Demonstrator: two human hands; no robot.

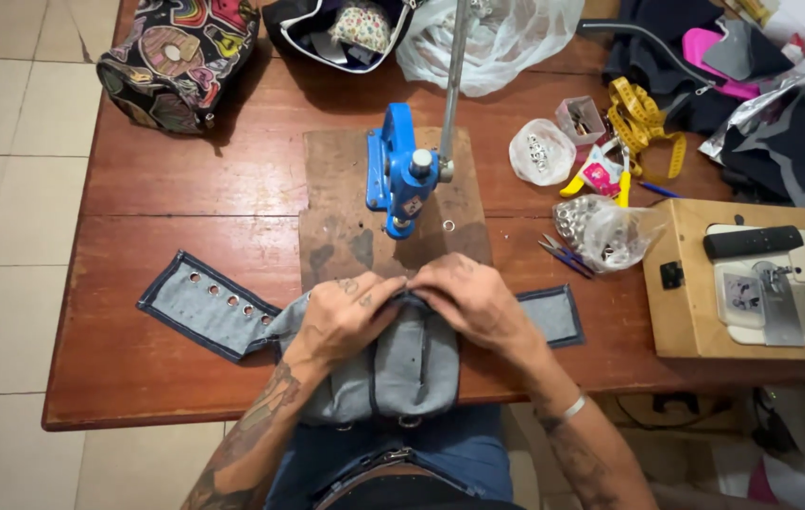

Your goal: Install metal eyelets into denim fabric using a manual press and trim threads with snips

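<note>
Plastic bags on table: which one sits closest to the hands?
The clear bag of silver eyelets, right of the blue press; the other two bags lie farther back.

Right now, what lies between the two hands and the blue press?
Only bare wooden board, head view, between left hand, right hand and blue press; a small metal eyelet alongside.

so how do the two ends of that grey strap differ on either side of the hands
The left strap end is long, lies slanted and has a row of metal eyelets; the right strap end sticks out only a little, lies straighter and shows no eyelets. Both are grey fabric with dark blue edging, flat on the table.
</note>
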